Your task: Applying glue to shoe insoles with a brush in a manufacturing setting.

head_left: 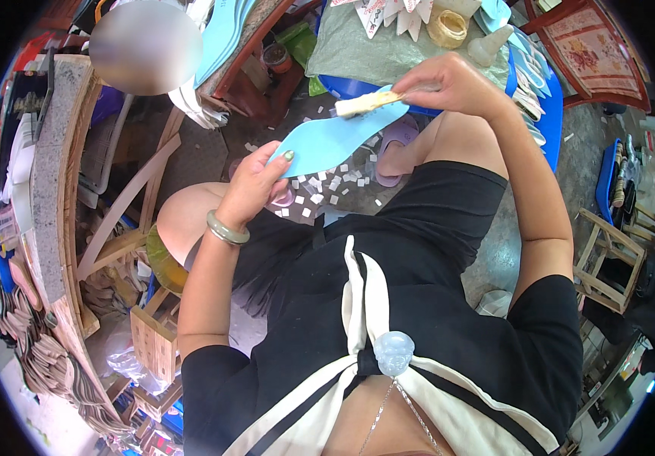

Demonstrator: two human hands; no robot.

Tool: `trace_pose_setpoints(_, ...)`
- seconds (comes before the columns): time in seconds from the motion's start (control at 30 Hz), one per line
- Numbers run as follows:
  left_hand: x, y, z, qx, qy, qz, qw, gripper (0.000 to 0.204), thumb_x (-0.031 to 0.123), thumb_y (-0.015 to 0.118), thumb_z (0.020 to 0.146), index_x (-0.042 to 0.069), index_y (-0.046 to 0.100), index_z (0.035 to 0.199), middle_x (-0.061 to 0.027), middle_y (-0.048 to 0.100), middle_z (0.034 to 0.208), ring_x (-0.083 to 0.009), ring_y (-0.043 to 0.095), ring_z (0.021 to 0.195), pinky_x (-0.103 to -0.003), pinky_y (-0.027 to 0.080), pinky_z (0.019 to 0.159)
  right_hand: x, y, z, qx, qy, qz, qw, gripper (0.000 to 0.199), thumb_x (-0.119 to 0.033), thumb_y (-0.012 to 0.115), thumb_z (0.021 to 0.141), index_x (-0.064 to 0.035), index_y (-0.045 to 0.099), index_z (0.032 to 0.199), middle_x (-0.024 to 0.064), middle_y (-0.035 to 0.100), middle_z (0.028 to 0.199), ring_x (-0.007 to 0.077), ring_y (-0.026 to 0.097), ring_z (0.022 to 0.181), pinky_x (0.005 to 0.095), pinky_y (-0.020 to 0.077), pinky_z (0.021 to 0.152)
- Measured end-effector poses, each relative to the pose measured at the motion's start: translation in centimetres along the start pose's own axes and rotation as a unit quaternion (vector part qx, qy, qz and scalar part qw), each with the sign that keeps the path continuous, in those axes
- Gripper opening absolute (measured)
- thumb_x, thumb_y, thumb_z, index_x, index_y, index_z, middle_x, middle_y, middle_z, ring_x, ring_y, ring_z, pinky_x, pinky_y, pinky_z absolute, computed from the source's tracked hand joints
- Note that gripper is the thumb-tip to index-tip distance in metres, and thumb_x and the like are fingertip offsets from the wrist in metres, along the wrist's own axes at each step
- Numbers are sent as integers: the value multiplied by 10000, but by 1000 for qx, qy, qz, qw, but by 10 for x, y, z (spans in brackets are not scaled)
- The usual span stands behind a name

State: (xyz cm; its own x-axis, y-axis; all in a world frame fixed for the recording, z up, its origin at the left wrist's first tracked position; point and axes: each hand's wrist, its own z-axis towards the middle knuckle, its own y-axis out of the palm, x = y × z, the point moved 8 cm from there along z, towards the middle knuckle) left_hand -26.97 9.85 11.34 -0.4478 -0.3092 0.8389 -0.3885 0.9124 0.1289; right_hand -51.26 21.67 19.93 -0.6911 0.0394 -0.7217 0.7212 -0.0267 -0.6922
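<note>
My left hand (255,182) is closed on the near left end of a light blue insole (326,146), thumb on top. The insole is held in the air above my knees, slanting up to the right. My right hand (449,85) pinches a flat brush (364,103) with a pale yellowish body by its right end. The brush lies across the insole's far right end and seems to touch it. Bristle detail is too small to make out.
Beyond my hands is a greenish sack cover (358,55) over a blue tub (552,129); a roll of tape (449,29) and white pointed cutouts (390,14) lie on it. Light blue insoles (223,36) are stacked upper left. Small white scraps (335,182) litter the floor. A wooden stool (609,262) stands right.
</note>
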Motion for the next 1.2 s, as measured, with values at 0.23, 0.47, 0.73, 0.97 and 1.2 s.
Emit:
trace_pose_setpoints(0.23, 1, 14, 8, 23, 14, 0, 1000, 165, 182, 541, 934, 49, 564, 1029, 78, 435, 634, 4, 347, 486, -170, 260, 425, -28, 35, 26, 70, -89, 28, 993, 185, -192, 675, 767, -76, 708, 908, 111, 678, 780, 261, 638, 686, 313, 496, 652)
trace_pose_setpoints(0.47, 5, 5, 1, 34, 15, -39, 999, 177, 171, 549, 929, 31, 554, 1037, 69, 436, 642, -2, 347, 490, -173, 267, 437, -1, 11, 18, 40, -46, -3, 998, 190, -133, 683, 791, -45, 699, 959, 98, 691, 876, 197, 650, 769, 289, 506, 710)
trace_pose_setpoints(0.73, 3, 8, 4, 30, 18, -57, 998, 161, 178, 541, 934, 44, 554, 1023, 76, 431, 650, 3, 341, 493, -165, 264, 439, 64, -20, -39, 115, 122, 2, 986, 205, -128, 648, 824, -37, 689, 1004, 59, 694, 920, 112, 621, 836, 246, 482, 773)
trace_pose_setpoints(0.97, 1, 17, 17, 66, 8, -52, 996, 190, 207, 545, 934, 57, 561, 1050, 77, 463, 687, 10, 356, 520, -161, 280, 437, 63, -28, -73, 288, 151, 72, 943, 218, -113, 627, 833, -38, 680, 1030, 37, 692, 961, 86, 607, 881, 229, 469, 805)
trace_pose_setpoints(1.2, 0, 23, 24, 123, 101, -34, 987, 159, 199, 529, 947, 61, 561, 1018, 77, 465, 722, 10, 351, 550, -155, 285, 469, -12, 25, -43, 262, 75, 68, 960, 189, -147, 664, 801, -70, 696, 971, 69, 693, 856, 144, 645, 753, 268, 503, 691)
